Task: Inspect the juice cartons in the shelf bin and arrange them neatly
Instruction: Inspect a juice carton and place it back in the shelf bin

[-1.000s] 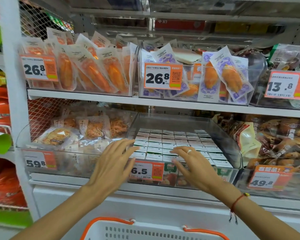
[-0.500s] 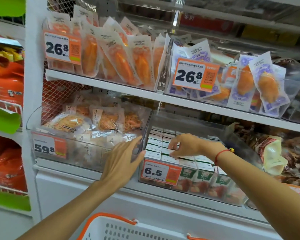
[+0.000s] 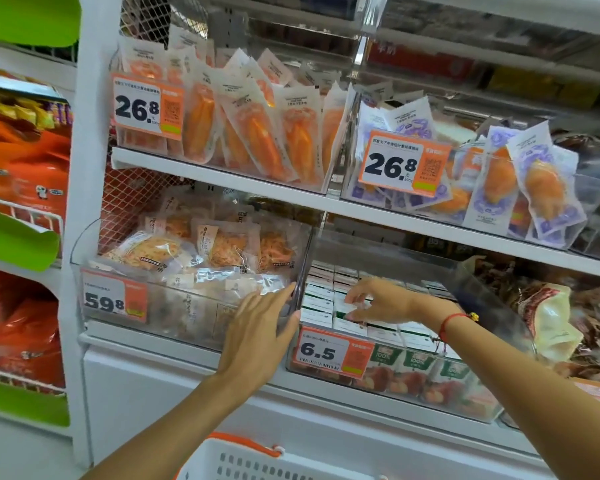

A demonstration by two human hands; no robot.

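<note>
Clear shelf bin (image 3: 478, 282) is sitting on the lower shelf, right of centre, with a 6.5 price tag (image 3: 331, 351) clipped to its near wall. Juice cartons (image 3: 321, 299) are standing packed in rows inside it, white tops up, and the near row is showing green and red fronts through the wall. The right hand (image 3: 378, 301) is reaching in from the right over the near rows, fingers curled down onto a carton top; whether it is pinching the carton cannot be told. The left hand (image 3: 257, 332) is resting with straight fingers spread apart against the bin's near left corner. A snack bin (image 3: 187, 306) tagged 59.8 is standing just left of it. A white basket (image 3: 253, 462) with orange handles is lying near, below the shelf.
</note>
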